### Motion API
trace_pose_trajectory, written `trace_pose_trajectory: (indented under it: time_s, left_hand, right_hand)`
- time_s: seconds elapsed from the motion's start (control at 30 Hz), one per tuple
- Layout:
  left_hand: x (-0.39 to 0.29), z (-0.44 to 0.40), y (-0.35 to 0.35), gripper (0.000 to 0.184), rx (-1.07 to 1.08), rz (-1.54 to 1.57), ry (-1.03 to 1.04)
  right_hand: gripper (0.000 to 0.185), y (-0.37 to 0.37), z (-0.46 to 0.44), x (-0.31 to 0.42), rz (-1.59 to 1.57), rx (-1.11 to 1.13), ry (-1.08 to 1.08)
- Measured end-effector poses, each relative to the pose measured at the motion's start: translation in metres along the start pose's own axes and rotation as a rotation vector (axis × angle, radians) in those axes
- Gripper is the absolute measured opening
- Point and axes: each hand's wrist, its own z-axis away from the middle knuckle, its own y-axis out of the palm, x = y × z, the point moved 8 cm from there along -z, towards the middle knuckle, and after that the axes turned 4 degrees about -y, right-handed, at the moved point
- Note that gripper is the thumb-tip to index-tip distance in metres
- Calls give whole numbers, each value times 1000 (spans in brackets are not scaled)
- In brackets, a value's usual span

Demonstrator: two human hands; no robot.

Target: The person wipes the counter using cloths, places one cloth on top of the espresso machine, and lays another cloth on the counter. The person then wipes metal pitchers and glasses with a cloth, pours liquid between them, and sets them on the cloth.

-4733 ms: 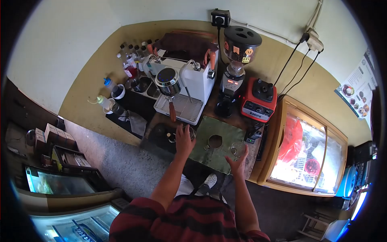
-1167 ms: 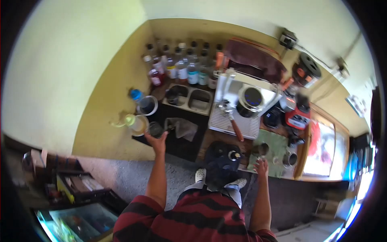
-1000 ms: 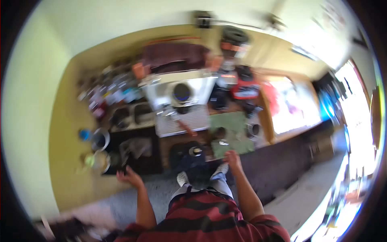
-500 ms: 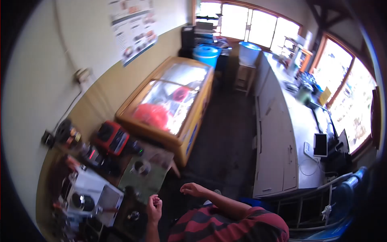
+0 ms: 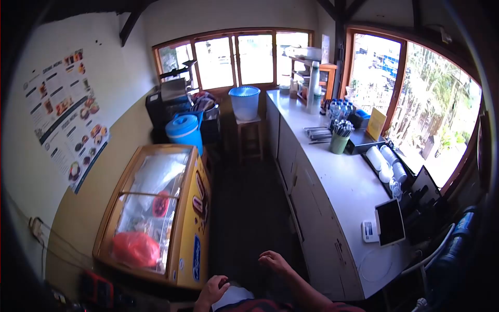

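Note:
Low in the view, my left hand (image 5: 212,290) hangs in front of my body with its fingers loosely bent and a dark gap between thumb and fingers. I see no object in it. Further right and a little higher, my right hand (image 5: 275,262) is held over the dark floor, fingers loosely bent and apart, also holding nothing visible. Neither hand touches anything. The glass-topped freezer (image 5: 195,244) is to the left of my hands, and the long white counter (image 5: 338,171) runs along the right.
The dark floor aisle (image 5: 241,208) leads to a stool (image 5: 250,140) bearing a clear bucket (image 5: 245,105). A blue drink cooler (image 5: 185,132) stands behind the freezer. A tablet (image 5: 390,222), a green cutlery cup (image 5: 339,143) and cup trays are on the counter.
The view has swung right, from the coffee machine and sink to the aisle and counter. My left hand has left the dark mat's items, and both hands are now near my body.

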Motion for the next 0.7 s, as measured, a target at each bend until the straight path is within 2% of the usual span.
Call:
trace_pose_trajectory:
  time_s: [0.1, 0.23, 0.27, 0.3, 0.37, 0.5, 0.57, 0.63, 0.67, 0.7]
  left_hand:
    - [-18, -78, -15, 25, -49, 17, 98]
    - [56, -242, -3, 31, 92, -55, -60]
    - [77, -294, 8, 29, 152, -68, -38]
    - [69, -345, 15, 29, 226, -93, 25]
    - [13, -444, 14, 29, 370, -146, 141]
    - [-111, -614, 24, 37, 457, -363, 442]
    - [-174, -674, 26, 37, 458, -326, 581]
    - [-208, -728, 37, 37, 450, -239, 709]
    - [-222, -754, 42, 37, 439, -192, 771]
    - [-226, -779, 49, 38, 482, -149, 745]
  right_hand:
    - [27, -45, -61, -14, -117, -177, 10]
    - [27, -98, -137, -21, -171, -346, 14]
    - [27, -118, -155, -17, -159, -395, 12]
    - [27, -140, -172, -12, -145, -441, 12]
    - [28, -186, -205, 13, -114, -549, 1]
    - [31, -261, -257, 110, -135, -748, -133]
    - [32, -282, -285, 149, -168, -803, -176]
    - [28, -310, -327, 153, -222, -830, -218]
    - [30, -320, -353, 152, -188, -828, -179]
    - [31, -330, -379, 152, -150, -822, -141]
